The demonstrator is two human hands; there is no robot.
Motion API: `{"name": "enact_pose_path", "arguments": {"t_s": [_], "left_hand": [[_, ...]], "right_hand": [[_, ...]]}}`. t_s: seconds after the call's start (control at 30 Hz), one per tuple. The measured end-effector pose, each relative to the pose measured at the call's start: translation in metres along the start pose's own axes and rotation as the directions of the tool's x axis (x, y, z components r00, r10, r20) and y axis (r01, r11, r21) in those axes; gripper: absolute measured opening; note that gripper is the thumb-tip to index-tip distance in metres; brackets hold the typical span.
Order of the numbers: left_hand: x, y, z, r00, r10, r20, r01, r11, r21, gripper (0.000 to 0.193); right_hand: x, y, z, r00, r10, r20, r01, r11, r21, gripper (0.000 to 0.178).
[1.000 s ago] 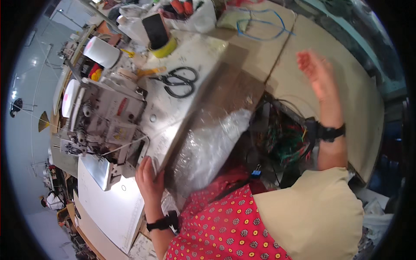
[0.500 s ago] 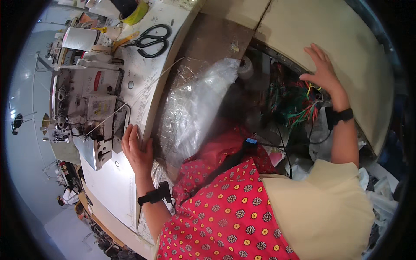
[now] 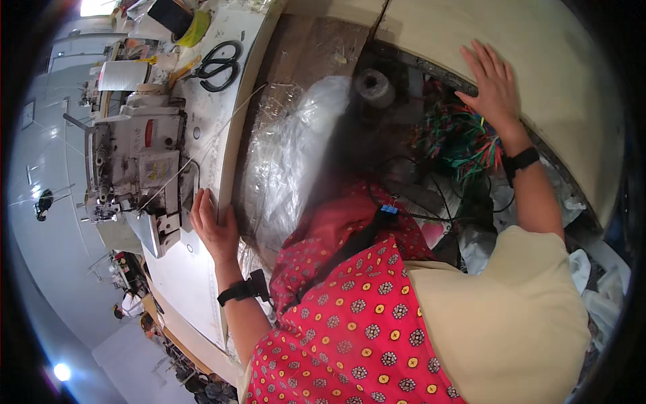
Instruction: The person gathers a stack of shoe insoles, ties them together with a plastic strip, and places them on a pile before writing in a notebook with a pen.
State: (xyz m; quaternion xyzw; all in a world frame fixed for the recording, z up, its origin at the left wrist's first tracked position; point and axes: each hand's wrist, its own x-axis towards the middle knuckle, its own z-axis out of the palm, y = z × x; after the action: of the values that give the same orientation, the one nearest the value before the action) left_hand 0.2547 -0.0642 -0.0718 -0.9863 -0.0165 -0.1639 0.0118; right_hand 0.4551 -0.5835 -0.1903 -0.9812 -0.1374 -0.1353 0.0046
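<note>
At 10 o'clock from the left hand (image 3: 215,229), thumb apart on the edge of the white surface (image 3: 185,276), sits the sewing machine (image 3: 138,158), while the right hand (image 3: 496,94) lies spread over the beige surface (image 3: 562,114), coloured strands (image 3: 457,145) at its 7 o'clock.

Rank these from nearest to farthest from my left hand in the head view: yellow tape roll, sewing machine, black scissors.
From the left hand:
1. Sewing machine: close by, ahead and to its left.
2. Black scissors: farther ahead, on the white tabletop.
3. Yellow tape roll: farthest, beyond the scissors.
</note>
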Motion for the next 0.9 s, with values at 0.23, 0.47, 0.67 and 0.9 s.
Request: {"name": "enact_pose_path", "arguments": {"t_s": [0.23,0.47,0.67,0.9], "left_hand": [[-0.009,-0.004,-0.007,0.997,-0.072,-0.007,0.071,0.993,-0.098,0.056],[-0.010,-0.005,-0.010,0.994,-0.074,-0.076,0.058,0.979,-0.197,0.053],[-0.013,-0.021,-0.023,0.986,-0.158,0.052,0.165,0.959,-0.231,0.052],[0.005,-0.022,-0.024,0.985,-0.156,0.072,0.169,0.957,-0.237,0.050]], "right_hand": [[0.012,-0.009,-0.015,0.999,-0.026,0.045,0.024,0.998,0.051,0.085],[0.077,-0.048,-0.078,0.942,0.137,0.306,-0.211,0.951,0.226,0.059],[0.193,-0.219,-0.141,0.858,-0.433,-0.276,0.476,0.471,0.742,0.028],[0.261,-0.322,-0.095,0.721,-0.672,-0.167,0.625,0.527,0.576,0.030]]}}
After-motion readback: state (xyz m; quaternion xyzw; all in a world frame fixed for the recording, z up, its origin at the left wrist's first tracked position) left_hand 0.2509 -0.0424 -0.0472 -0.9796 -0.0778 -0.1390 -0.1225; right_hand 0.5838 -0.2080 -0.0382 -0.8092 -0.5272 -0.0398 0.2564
